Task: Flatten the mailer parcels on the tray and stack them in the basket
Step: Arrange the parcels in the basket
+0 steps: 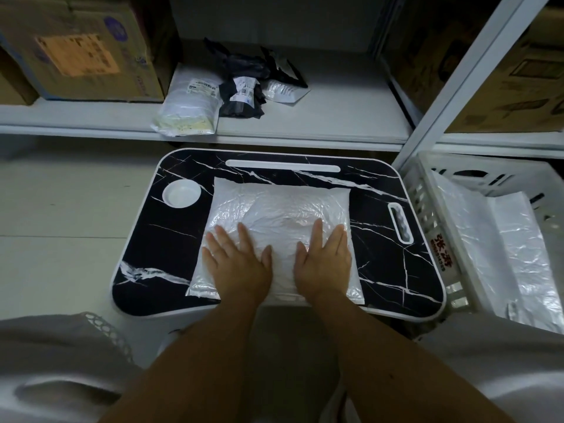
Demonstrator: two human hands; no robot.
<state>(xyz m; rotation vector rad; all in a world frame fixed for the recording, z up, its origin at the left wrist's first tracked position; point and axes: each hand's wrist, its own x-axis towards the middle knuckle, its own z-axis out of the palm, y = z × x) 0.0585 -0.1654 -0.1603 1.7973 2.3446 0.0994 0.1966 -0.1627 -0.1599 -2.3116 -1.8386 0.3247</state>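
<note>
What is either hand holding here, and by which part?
Nothing is held. The left hand and right hand lie flat, palms down, on the near half of the silver mailer on the tray, with no grip.

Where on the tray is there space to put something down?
The black marbled tray is bare left of the silver mailer parcel, below the round white cup hollow, and right of it, below the oval slot. The middle is crowded by both hands.
</note>
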